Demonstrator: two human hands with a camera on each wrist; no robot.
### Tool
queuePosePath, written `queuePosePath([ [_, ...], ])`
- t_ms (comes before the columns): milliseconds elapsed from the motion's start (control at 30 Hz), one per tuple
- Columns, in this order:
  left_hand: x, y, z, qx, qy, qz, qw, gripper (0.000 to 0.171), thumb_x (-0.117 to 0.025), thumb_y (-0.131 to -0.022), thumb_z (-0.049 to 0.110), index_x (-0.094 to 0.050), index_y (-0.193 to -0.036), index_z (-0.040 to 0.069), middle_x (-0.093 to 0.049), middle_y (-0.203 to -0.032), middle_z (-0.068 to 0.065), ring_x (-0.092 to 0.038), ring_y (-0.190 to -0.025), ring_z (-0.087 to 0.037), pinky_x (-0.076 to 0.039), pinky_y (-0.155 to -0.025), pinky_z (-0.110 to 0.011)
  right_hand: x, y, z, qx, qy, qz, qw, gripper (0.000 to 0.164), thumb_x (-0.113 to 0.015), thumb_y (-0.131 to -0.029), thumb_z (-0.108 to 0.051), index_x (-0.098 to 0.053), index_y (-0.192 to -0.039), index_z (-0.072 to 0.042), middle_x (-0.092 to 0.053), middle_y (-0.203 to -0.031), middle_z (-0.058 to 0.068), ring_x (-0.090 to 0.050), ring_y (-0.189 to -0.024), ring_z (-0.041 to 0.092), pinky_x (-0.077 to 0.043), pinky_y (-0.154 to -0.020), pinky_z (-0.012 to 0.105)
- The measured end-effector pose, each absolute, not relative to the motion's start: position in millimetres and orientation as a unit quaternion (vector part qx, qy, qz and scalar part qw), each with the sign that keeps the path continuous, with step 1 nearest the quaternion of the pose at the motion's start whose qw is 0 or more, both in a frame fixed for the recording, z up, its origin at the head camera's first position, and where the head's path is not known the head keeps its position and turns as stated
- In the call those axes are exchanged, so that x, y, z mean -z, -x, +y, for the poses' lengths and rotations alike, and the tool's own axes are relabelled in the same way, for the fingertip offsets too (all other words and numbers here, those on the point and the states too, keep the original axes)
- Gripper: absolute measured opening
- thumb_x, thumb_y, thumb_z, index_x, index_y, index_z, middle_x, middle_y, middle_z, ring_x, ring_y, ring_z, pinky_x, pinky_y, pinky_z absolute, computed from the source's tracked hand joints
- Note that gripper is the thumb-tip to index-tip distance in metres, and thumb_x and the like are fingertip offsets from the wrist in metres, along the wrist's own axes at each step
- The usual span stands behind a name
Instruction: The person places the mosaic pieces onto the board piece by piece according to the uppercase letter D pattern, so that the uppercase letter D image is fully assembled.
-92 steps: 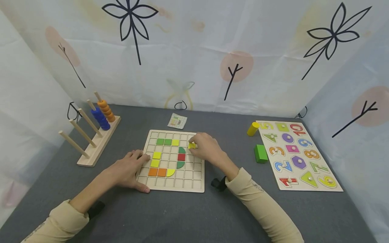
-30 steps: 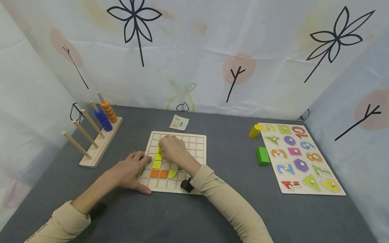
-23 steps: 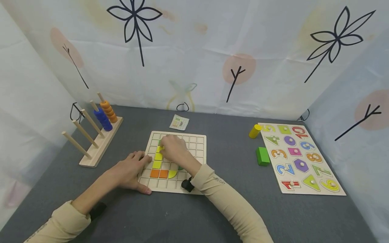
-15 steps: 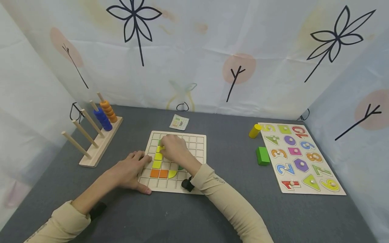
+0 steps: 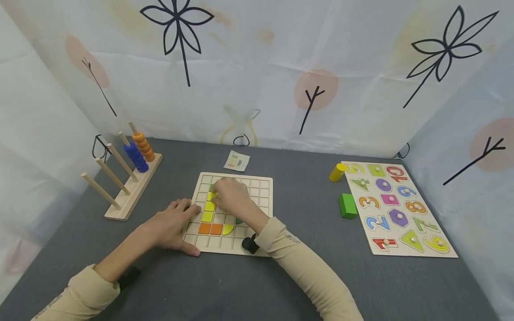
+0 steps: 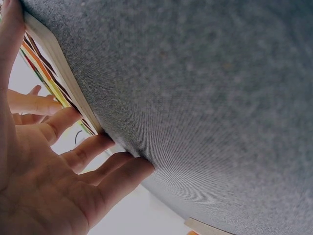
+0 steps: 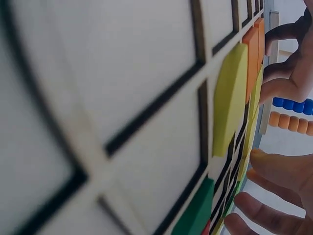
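Observation:
In the head view, the left hand (image 5: pixel 172 226) rests spread at the left edge of the wooden grid board (image 5: pixel 261 243), thumb at its near-left corner. The left wrist view shows the same hand's fingertips (image 6: pixel 139 166) down on the grey cloth along the board's side. Over the board's upper left, the right hand (image 5: pixel 232 196) has its thumb and index finger bent at a yellow tile (image 5: pixel 210 197), pinching it in its cell. Below it lie more yellow tiles (image 5: pixel 207 217), orange tiles (image 5: pixel 204 228) and a rounded yellow tile (image 5: pixel 227 229). The right hand hides the red tile in the head view.
A small pattern card (image 5: pixel 237 161) lies behind the board. At left stands a peg rack (image 5: pixel 134 189) with blue and orange beads. To the right are a yellow cylinder (image 5: pixel 337 172), a green block (image 5: pixel 347 206) and a number puzzle board (image 5: pixel 377 247).
The right hand has carried a yellow piece from the board's right side to its upper left, where it has stayed for the last second. The left hand keeps its place.

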State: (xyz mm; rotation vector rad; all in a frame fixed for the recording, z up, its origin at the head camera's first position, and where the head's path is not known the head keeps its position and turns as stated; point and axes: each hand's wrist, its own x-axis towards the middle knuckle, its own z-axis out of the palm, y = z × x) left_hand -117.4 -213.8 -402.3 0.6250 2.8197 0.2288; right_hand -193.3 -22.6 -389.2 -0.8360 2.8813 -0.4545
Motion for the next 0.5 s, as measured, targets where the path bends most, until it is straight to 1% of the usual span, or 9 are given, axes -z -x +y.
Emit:
queuePosePath([
  [133,401.6,117.6,-214.3,-0.078,-0.218,0.966,0.119,0.113,-0.085,-0.059,0.076,-0.052,-0.142,0.007,-0.050,-0.144,-0.027,-0.046,-0.134,-0.057,-0.050,-0.090,-0.073,388.1,193.6,-16.7,0.150,0.278,0.948,0.044,0.022,-0.071,-0.097,-0.022,-0.078,-0.117,-0.016,-0.076,-0.121,0.002,-0.062,-0.078,0.011,-0.042,-0.047,0.020],
  [200,401.1,117.6,-214.6,-0.076,-0.220,0.966,0.115,0.112,-0.085,-0.059,0.076,-0.052,-0.142,0.007,-0.050,-0.144,-0.027,-0.047,-0.134,-0.056,-0.051,-0.089,-0.072,386.9,193.5,-13.0,0.148,0.277,0.948,0.043,0.021,-0.069,-0.098,-0.021,-0.079,-0.116,-0.017,-0.075,-0.122,0.002,-0.065,-0.080,0.013,-0.044,-0.046,0.021],
  [300,401.4,117.7,-215.3,-0.075,-0.222,0.966,0.111,0.111,-0.085,-0.060,0.075,-0.052,-0.142,0.008,-0.051,-0.144,-0.026,-0.048,-0.133,-0.056,-0.051,-0.089,-0.071,384.9,193.3,-5.4,0.145,0.273,0.950,0.044,0.022,-0.067,-0.099,-0.023,-0.078,-0.117,-0.018,-0.075,-0.124,0.002,-0.071,-0.093,0.016,-0.052,-0.053,0.026],
  [367,401.8,118.1,-215.9,-0.074,-0.225,0.965,0.109,0.110,-0.085,-0.061,0.074,-0.052,-0.142,0.007,-0.051,-0.144,-0.027,-0.048,-0.133,-0.056,-0.052,-0.089,-0.071,383.6,192.4,1.5,0.143,0.269,0.952,0.046,0.023,-0.067,-0.100,-0.024,-0.078,-0.119,-0.019,-0.074,-0.124,0.003,-0.072,-0.102,0.020,-0.056,-0.060,0.031],
  [433,402.0,118.4,-216.6,-0.075,-0.227,0.965,0.107,0.110,-0.085,-0.061,0.074,-0.053,-0.142,0.007,-0.051,-0.143,-0.027,-0.048,-0.133,-0.056,-0.052,-0.089,-0.070,383.8,191.5,9.9,0.144,0.267,0.952,0.039,0.023,-0.068,-0.099,-0.024,-0.078,-0.119,-0.018,-0.074,-0.123,0.005,-0.071,-0.107,0.025,-0.059,-0.064,0.035],
  [500,401.9,118.4,-217.6,-0.075,-0.230,0.965,0.105,0.109,-0.084,-0.062,0.074,-0.053,-0.142,0.007,-0.052,-0.143,-0.027,-0.049,-0.132,-0.055,-0.052,-0.089,-0.070,384.7,190.0,19.3,0.143,0.266,0.953,0.032,0.022,-0.069,-0.099,-0.024,-0.078,-0.118,-0.017,-0.074,-0.119,0.006,-0.070,-0.105,0.027,-0.060,-0.065,0.038],
])
